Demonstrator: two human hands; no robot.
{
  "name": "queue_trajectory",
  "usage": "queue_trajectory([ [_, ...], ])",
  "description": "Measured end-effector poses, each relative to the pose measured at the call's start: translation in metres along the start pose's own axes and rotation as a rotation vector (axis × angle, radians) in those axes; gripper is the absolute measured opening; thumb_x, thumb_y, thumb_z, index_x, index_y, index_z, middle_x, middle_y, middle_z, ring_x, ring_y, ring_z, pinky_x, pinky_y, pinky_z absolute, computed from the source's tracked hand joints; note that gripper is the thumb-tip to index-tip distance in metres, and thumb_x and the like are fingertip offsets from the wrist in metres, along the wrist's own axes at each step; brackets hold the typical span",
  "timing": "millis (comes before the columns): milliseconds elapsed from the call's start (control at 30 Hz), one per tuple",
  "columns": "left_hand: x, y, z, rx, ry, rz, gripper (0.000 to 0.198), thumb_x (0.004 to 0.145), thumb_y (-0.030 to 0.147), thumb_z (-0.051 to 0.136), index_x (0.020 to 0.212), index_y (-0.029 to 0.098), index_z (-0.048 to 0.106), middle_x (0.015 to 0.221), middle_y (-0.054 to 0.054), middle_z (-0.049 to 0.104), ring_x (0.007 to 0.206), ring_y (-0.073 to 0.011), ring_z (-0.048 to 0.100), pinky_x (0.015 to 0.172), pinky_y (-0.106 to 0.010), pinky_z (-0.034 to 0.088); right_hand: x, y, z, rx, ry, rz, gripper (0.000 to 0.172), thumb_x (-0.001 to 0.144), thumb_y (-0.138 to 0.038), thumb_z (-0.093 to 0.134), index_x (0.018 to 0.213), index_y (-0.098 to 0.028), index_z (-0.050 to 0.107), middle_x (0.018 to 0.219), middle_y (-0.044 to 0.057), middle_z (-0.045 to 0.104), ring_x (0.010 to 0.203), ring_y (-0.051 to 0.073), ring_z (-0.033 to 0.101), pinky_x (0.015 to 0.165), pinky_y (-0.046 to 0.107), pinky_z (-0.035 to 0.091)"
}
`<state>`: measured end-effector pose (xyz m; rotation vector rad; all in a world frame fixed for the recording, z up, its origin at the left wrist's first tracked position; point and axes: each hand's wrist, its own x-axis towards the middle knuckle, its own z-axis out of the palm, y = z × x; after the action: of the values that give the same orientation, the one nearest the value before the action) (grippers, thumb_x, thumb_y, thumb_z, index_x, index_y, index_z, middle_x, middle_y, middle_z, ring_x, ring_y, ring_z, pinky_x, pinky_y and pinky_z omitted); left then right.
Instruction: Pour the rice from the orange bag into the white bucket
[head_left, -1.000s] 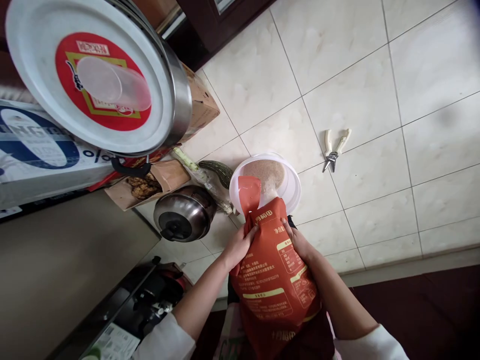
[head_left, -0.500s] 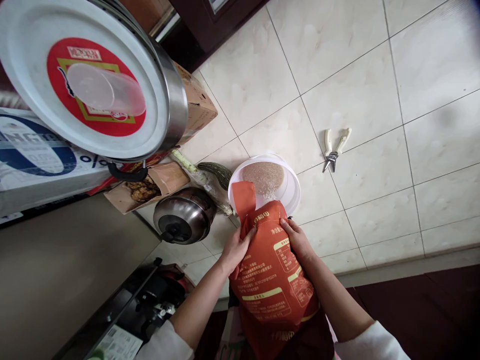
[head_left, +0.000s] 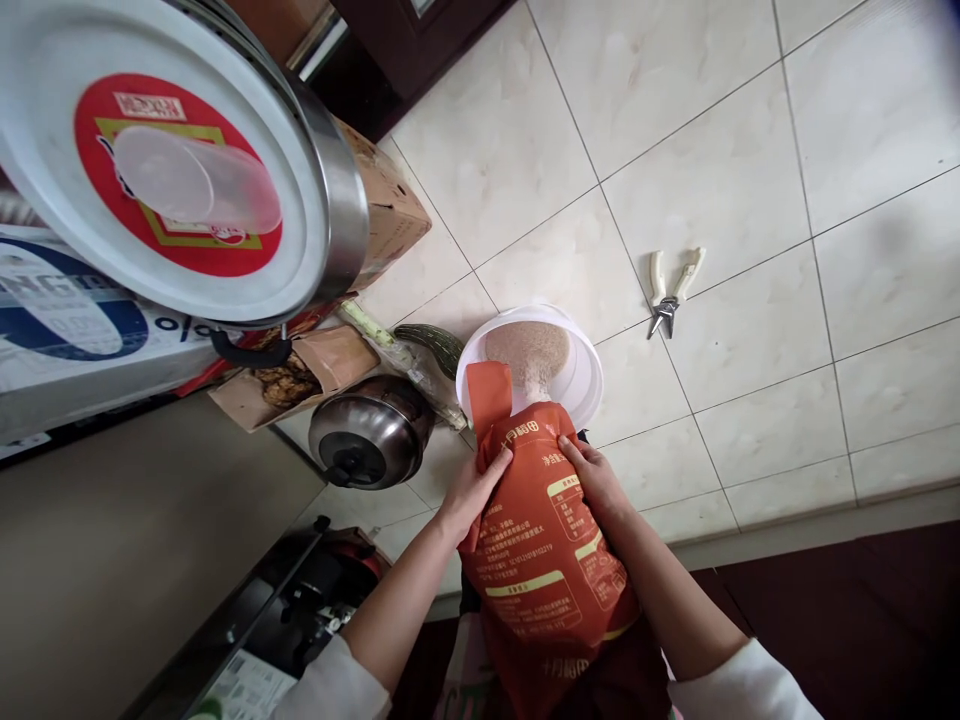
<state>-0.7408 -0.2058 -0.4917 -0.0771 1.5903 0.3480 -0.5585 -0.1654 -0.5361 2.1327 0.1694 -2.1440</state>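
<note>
Both of my hands grip a red-orange rice bag point(head_left: 544, 560) near its opened end, one on each side. My left hand point(head_left: 480, 490) holds the left edge, thumb on the front; my right hand point(head_left: 596, 475) holds the right edge, its thumb also on the front. The far fingers of both hands are hidden by the bag. From its mouth, rice point(head_left: 534, 378) streams into a white bucket point(head_left: 589, 372) on the floor, where a bed of rice lies. A loose flap of the bag stands up over the bucket's left side.
Scissors point(head_left: 670, 292) with white handles lie on the tiled floor to the right. Left of the bucket are a dark green gourd point(head_left: 431, 345) and a lidded steel pot point(head_left: 371, 430). A large pot with a pale lid point(head_left: 300, 230) holds a translucent cup point(head_left: 199, 180) on top.
The rice stream from the bag's mouth looks thicker and denser now. My hands keep their hold on the bag, nearly in the same place. The view has shifted slightly.
</note>
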Motion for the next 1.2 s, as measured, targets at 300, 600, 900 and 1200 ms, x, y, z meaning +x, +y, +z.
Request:
queue_trajectory([
  [300,0.007,-0.013,-0.013,0.157,-0.032,0.063,0.049,0.078,0.051,0.068,0.115,0.020,0.067,0.117,-0.010,0.072,0.113,-0.0302,0.064,0.100,-0.041,0.048,-0.006,0.017,0.013,0.116,-0.009,-0.022,0.055,0.076,-0.061,0.064,0.111,-0.019,0.066,0.110,0.008,0.072,0.104,0.027,0.066,0.086,0.034,0.055],
  [600,0.010,-0.016,-0.028,0.192,0.012,0.030,0.059,0.079,0.061,0.062,0.118,0.018,0.065,0.119,-0.009,0.071,0.119,-0.0301,0.060,0.103,-0.039,0.046,0.005,0.048,0.031,0.297,0.034,-0.103,0.054,0.064,-0.060,0.071,0.094,-0.017,0.065,0.085,0.007,0.074,0.079,0.025,0.068,0.070,0.033,0.054],
  [900,-0.008,-0.018,-0.002,0.087,0.097,0.019,0.058,0.071,0.052,0.075,0.115,0.015,0.067,0.114,-0.010,0.073,0.110,-0.0313,0.065,0.094,-0.038,0.051,-0.010,0.026,-0.001,0.013,-0.058,-0.064,0.058,0.080,-0.066,0.056,0.109,-0.017,0.066,0.112,0.009,0.071,0.110,0.026,0.064,0.095,0.034,0.048],
  [1200,-0.005,-0.006,-0.021,0.162,0.000,0.019,0.057,0.075,0.054,0.070,0.115,0.015,0.067,0.111,-0.010,0.074,0.107,-0.0335,0.066,0.093,-0.041,0.051,-0.015,0.021,-0.001,0.441,-0.333,0.160,0.050,0.071,-0.048,0.075,0.107,-0.016,0.060,0.092,0.008,0.074,0.089,0.025,0.071,0.084,0.039,0.055],
])
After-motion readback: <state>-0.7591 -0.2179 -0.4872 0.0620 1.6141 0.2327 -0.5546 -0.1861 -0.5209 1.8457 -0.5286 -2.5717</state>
